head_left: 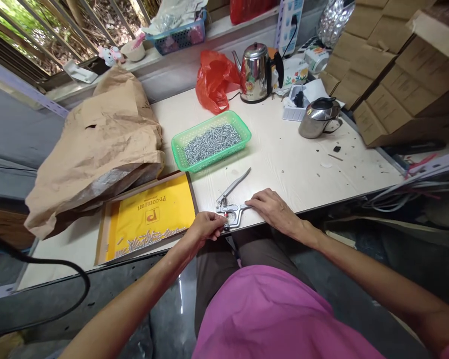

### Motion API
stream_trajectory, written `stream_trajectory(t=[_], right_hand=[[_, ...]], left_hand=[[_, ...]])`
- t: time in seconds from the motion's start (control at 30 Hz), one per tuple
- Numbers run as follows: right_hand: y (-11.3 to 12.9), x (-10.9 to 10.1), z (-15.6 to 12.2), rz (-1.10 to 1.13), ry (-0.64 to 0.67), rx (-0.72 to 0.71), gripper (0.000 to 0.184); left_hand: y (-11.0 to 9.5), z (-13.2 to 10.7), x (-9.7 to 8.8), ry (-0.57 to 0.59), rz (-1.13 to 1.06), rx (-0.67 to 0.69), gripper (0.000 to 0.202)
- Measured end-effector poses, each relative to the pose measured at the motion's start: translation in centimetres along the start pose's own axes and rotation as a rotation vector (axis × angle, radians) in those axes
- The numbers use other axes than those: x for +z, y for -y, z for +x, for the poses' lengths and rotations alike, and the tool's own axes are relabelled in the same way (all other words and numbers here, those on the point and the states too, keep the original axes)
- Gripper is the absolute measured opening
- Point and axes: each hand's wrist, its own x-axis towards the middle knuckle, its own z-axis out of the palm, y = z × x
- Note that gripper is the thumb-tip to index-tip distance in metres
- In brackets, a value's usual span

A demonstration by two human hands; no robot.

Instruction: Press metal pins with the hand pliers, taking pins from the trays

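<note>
Metal snap-fastener pliers lie at the table's front edge, their long upper handle spread away from the body. My right hand is closed on the end of the other handle. At the jaw end, my left hand pinches with thumb and fingertips; whatever is between them is too small to make out. Beyond the pliers stands a green plastic basket with many small metal pieces in it. To the left, a shallow tray with a yellow lining holds a heap of small metal pieces.
A crumpled brown paper sack sits behind the tray. Further back are a red plastic bag, a steel kettle, a small white basket and a steel pot. Cardboard boxes are stacked at right.
</note>
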Motion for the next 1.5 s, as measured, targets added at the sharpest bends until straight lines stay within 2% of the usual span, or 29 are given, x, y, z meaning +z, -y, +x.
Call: stream_trajectory(t=[0.1, 0.13, 0.27, 0.33, 0.4, 0.63, 0.87, 0.93, 1.0, 1.1, 1.17, 1.23, 1.3, 1.4, 1.5], right_hand=[[-0.5, -1.2, 0.7, -0.006, 0.054, -0.043, 0.027], [-0.9, -1.6, 1.1, -0.022, 0.07, -0.067, 0.034], [-2.9, -2.5, 3.7, -0.118, 0.197, -0.153, 0.087], [-3.7, -2.5, 5.1, -0.158, 0.293, -0.173, 0.101], [-4.0, -2.3, 6.1, -0.19, 0.351, -0.175, 0.105], [-3.4, -2.7, 7.0, -0.24, 0.314, -0.201, 0.098], [-3.1, -3.0, 6.6, -0.246, 0.319, -0.189, 0.06], [-2.9, -3.1, 6.3, -0.227, 0.319, -0.188, 0.05], [-2.5, -3.3, 6.0, -0.21, 0.316, -0.186, 0.042], [-2.0, -3.5, 5.8, -0.202, 0.312, -0.176, 0.037], [-1.7, -3.6, 5.6, -0.206, 0.313, -0.169, 0.038], [-1.5, -3.7, 5.4, -0.208, 0.313, -0.155, 0.039], [-1.4, -3.9, 5.2, -0.2, 0.318, -0.136, 0.042], [-1.6, -4.6, 4.8, -0.173, 0.363, -0.123, 0.052], [-1.8, -5.4, 4.6, -0.196, 0.405, -0.098, 0.064]], left_hand=[[0.2, -0.1, 0.0, -0.001, 0.007, 0.005, 0.031], [0.2, -0.2, 0.0, -0.004, 0.013, 0.006, 0.031], [0.6, -0.3, 0.2, -0.027, 0.018, 0.023, 0.032], [0.8, -0.3, 0.3, -0.038, 0.015, 0.033, 0.033], [1.0, -0.3, 0.3, -0.04, 0.002, 0.045, 0.033], [1.4, -0.5, 0.4, -0.031, -0.012, 0.071, 0.033], [1.9, -0.7, 0.6, -0.064, -0.03, 0.07, 0.03], [2.0, -0.9, 0.7, -0.082, 0.034, 0.067, 0.028], [2.1, -1.2, 0.9, -0.197, 0.193, 0.165, 0.025], [1.6, -1.3, 1.7, -0.422, 0.505, 0.55, 0.019], [0.7, -1.0, 2.5, -0.448, 0.682, 0.788, 0.024], [-0.4, -0.1, 3.4, -0.393, 0.83, 0.91, 0.038], [-1.6, 0.9, 3.9, -0.329, 0.956, 0.936, 0.05], [-2.9, 2.2, 3.9, -0.241, 1.103, 0.887, 0.056], [-3.8, 2.6, 3.7, -0.218, 1.201, 0.853, 0.061]])
